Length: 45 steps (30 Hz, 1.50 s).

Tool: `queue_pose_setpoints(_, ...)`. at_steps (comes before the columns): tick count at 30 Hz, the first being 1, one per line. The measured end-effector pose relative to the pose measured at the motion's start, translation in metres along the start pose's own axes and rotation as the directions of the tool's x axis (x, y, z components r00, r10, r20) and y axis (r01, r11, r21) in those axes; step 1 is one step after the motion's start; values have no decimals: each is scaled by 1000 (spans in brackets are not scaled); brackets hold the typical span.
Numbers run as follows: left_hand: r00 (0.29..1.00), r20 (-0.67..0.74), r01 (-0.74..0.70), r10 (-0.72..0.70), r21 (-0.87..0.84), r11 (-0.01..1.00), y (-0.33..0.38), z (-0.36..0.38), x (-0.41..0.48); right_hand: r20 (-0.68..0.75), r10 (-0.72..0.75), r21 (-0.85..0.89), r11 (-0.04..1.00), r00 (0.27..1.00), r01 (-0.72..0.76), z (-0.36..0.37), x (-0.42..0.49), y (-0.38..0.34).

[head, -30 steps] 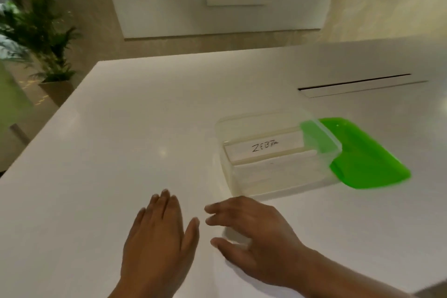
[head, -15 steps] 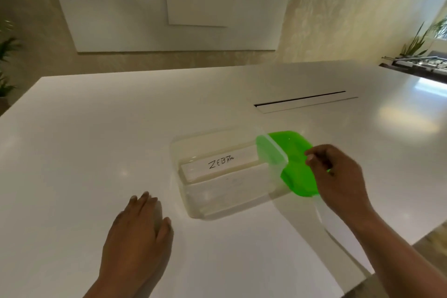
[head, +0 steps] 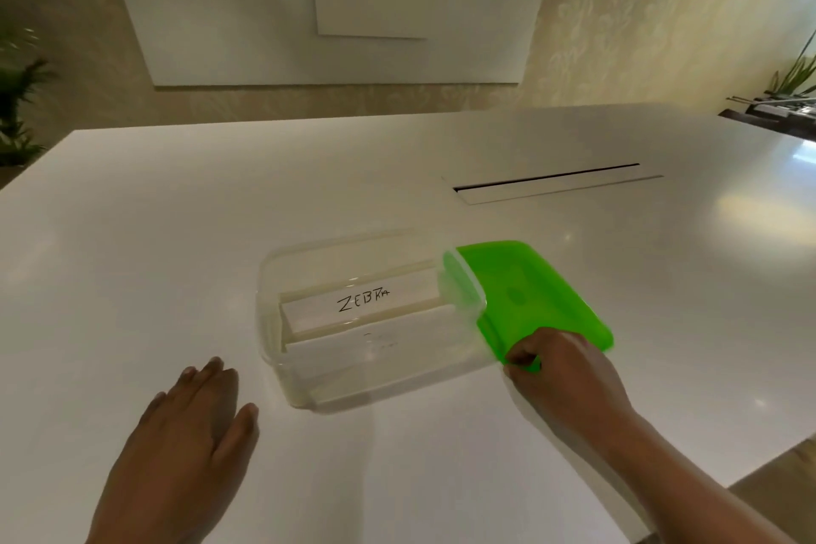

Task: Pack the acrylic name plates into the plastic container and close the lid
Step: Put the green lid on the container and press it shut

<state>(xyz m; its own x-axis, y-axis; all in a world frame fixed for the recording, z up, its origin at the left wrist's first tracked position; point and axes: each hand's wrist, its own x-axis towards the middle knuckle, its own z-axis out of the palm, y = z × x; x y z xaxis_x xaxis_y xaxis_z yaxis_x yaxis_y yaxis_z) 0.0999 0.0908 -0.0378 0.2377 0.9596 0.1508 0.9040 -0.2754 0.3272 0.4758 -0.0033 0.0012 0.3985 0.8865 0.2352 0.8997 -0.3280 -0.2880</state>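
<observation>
We work at a wide white counter (head: 176, 234), and the clear plastic container (head: 309, 384) standing near its front edge is our landmark for everything else. A long narrow slot (head: 547, 181) is cut into the counter well beyond the container and to its right.

The green lid (head: 530, 296) lies flat on the counter just right of the container, its left edge tucked against or under the container's right end; through the clear wall we cannot tell which. Inside the container lie the acrylic name plates (head: 362, 309), the top one lettered ZEBRA, with at least one more plate nearer to us. No loose plate shows outside the container, so we judge the packing done and the lid step in hand.

Our left hand (head: 185, 446) rests flat on the counter in front of the container and to its left, fingers spread, holding nothing. Our right hand (head: 561, 371) is at the container's front right corner, its grip closed narrowly on the lid's near corner.

Next, in our judgement, we need to lift the lid clear, carry it left over the container, line up its rim all round and press it down, with the left hand steadying the container wall.
</observation>
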Motion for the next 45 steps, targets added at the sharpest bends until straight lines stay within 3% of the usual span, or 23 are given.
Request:
queue_pose_setpoints(9, 998, -27, 46, -48, -81, 996, 3, -2, 3, -208, -101, 53, 992, 973, 114, -26, 9, -3)
queue_pose_setpoints(13, 996, -32, 75, -79, -110, 991, 4, -4, 6, -333, -159, 65, 979, 930, 191, -44, 19, -5)
queue_pose_setpoints(16, 989, -97, 87, -109, -201, 976, 2, -18, 8, -460, -215, 75, 957, 862, 279, -55, 26, -9)
queue_pose_setpoints(20, 993, -116, -26, -7, -284, 958, 0, -55, 17, -601, -309, 59, 903, 737, 426, -72, 34, -22)
queue_pose_setpoints(24, 967, -247, -141, 57, -340, 930, 16, -86, 30, -709, -323, 128, 815, 626, 565, -92, 40, -51)
queue_pose_setpoints(29, 909, -406, -289, 91, -457, 841, 43, -126, 52, -764, -316, 218, 694, 562, 686, -119, 49, -91)
queue_pose_setpoints(33, 846, -524, -359, 96, -427, 830, 56, -157, 76, -728, -208, 496, 498, 653, 711, -141, 63, -107)
queue_pose_setpoints(37, 833, -544, -401, 101, -469, 787, 59, -173, 91, -666, -149, 661, 336, 731, 671, -152, 81, -115)
queue_pose_setpoints(41, 861, -488, -438, 143, -570, 695, 59, -166, 90, -567, -98, 755, 336, 818, 564, -138, 91, -115)
queue_pose_setpoints(45, 919, -391, -362, 61, -768, 528, 61, -147, 84, -437, -26, 849, 316, 899, 422, -129, 97, -106)
